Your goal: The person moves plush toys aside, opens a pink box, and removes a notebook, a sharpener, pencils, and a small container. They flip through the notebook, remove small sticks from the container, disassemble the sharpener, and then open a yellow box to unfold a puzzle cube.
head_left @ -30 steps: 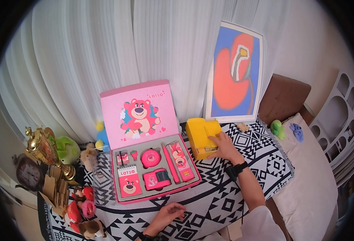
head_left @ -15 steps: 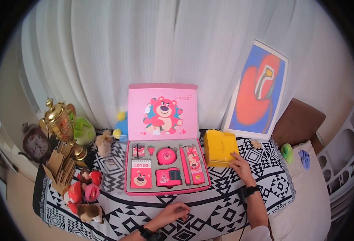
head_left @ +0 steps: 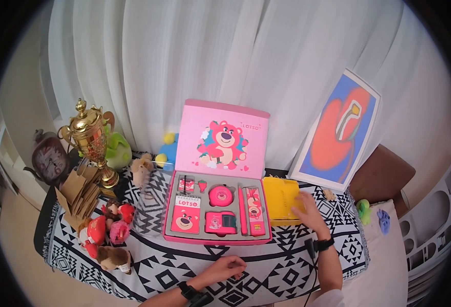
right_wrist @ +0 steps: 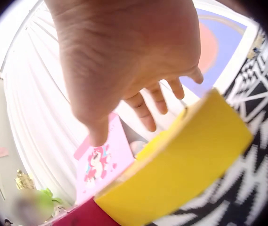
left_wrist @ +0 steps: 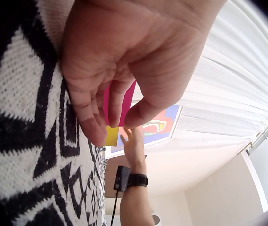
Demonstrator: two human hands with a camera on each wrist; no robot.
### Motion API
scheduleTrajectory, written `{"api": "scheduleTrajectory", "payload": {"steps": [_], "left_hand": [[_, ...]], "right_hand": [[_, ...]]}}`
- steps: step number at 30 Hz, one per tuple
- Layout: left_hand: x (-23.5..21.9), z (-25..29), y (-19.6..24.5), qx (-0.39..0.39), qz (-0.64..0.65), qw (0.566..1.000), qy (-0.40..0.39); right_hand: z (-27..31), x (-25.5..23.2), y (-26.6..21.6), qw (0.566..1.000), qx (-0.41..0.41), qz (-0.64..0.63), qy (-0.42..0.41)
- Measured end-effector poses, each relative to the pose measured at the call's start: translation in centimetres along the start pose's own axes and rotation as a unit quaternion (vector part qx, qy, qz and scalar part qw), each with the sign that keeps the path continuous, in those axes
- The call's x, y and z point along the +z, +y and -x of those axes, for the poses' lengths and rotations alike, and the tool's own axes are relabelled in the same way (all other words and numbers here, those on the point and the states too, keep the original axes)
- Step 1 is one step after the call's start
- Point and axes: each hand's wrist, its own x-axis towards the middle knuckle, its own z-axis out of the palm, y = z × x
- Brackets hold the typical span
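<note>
Head view shows a pink gift box lying open on a tabletop covered with a black-and-white patterned cloth, its lid standing upright at the back with a pink bear printed on it. Inside, a grey tray holds separate compartments: a small pink card and a tiny strawberry piece at the back left, a spiral notepad with the bear at the front left, a round pink item in the middle back, a pink device with a dark face in the middle front, and a long pink case beside a slim pink stick on the right.

Touching the gift box's right side sits a yellow box, closed. The right hand rests on its top near the right edge, fingers loosely spread and fairly straight, not curled round it.

The left hand lies on the cloth in front of the gift box, fingers loosely curled with the thumb close to them, holding nothing.

Left of the gift box stand a gold trophy, paper bags and small plush toys; a framed picture leans against the white curtain.
</note>
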Motion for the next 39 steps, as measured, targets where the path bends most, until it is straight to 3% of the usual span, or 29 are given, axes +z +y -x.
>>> {"api": "scheduleTrajectory", "payload": {"steps": [4, 10, 12, 14, 17, 18, 19, 22, 27, 29, 32, 34, 36, 38, 39], "left_hand": [[-0.2, -0.2, -0.3, 0.004, -0.002, 1.000, -0.009], [-0.5, -0.6, -0.3, 0.029, -0.016, 0.999, -0.010], [-0.6, -0.9, -0.6, 0.028, -0.041, 0.998, -0.028], [-0.6, -0.9, -0.4, 0.037, -0.044, 0.998, -0.014], [-0.7, -0.6, 0.0, 0.042, -0.046, 0.997, -0.038], [-0.9, -0.6, 0.0, 0.045, -0.044, 0.997, -0.032], [-1.0, -0.8, -0.2, 0.047, -0.051, 0.997, -0.034], [-1.0, -0.9, -0.1, 0.052, -0.057, 0.997, -0.033], [-0.8, -1.0, -0.4, 0.077, -0.067, 0.995, -0.019], [-0.6, -0.8, -0.5, 0.085, -0.070, 0.994, -0.014], [-0.6, -1.0, -0.7, 0.093, -0.075, 0.993, -0.017], [-0.5, -1.0, -1.0, 0.085, -0.068, 0.994, -0.019], [-0.6, -0.8, -0.5, 0.086, -0.070, 0.994, -0.009], [-0.5, -0.8, -0.6, 0.085, -0.069, 0.994, -0.011], [-0.6, -0.9, -0.6, 0.089, -0.071, 0.993, -0.011]], "right_hand": [[-9.3, -2.5, -4.4, 0.997, -0.059, -0.032, 0.023], [-23.5, -0.1, -10.4, 0.964, -0.241, 0.094, 0.062], [-27.5, 0.8, -12.0, 0.954, -0.234, 0.161, 0.096], [-30.4, 1.6, -12.7, 0.956, -0.246, 0.139, 0.080], [-32.8, 2.7, -12.8, 0.950, -0.219, 0.203, 0.092], [-33.1, 2.8, -13.0, 0.965, -0.155, 0.208, 0.038], [-33.1, 2.9, -13.0, 0.973, -0.087, 0.212, -0.018], [-31.9, 2.0, -13.7, 0.970, -0.125, 0.207, 0.036], [-24.3, -4.1, -19.3, 0.968, -0.151, 0.200, -0.004], [-20.3, -4.3, -19.7, 0.983, -0.151, 0.090, 0.058], [-13.5, -3.7, -20.7, 0.987, -0.153, 0.023, 0.052], [-9.0, -3.8, -23.5, 0.996, -0.083, 0.007, -0.044], [-6.2, -1.8, -22.4, 0.980, -0.190, 0.001, -0.063], [-4.4, 0.1, -22.4, 0.963, -0.229, 0.019, -0.143], [-3.6, 1.4, -22.6, 0.956, -0.250, 0.066, -0.136]]}}
